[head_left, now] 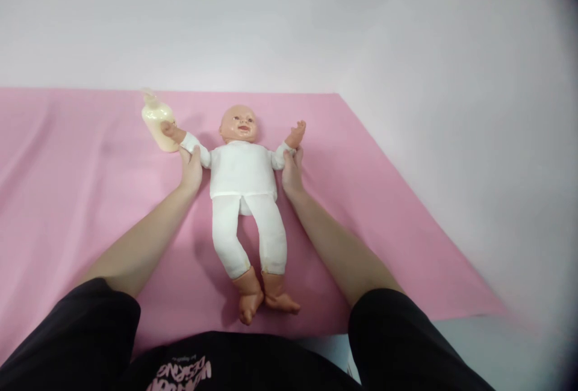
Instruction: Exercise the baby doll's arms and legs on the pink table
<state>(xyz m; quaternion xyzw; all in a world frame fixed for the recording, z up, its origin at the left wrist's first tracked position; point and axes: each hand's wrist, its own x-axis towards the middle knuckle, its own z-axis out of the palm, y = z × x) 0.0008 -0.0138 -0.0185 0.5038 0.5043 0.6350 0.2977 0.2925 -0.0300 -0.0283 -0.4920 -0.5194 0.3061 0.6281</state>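
White-clad doll (pixel 244 177) between both hands

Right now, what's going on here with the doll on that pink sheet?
A person leans over a baby doll that lies on its back on a pink sheet, dressed in white. The left hand grips the doll's arm on one side and the right hand grips the arm on the other, both just below the doll's shoulders. A baby bottle of pale milk lies on the sheet, next to the doll's raised hand on the left. The doll's legs stretch toward the person.
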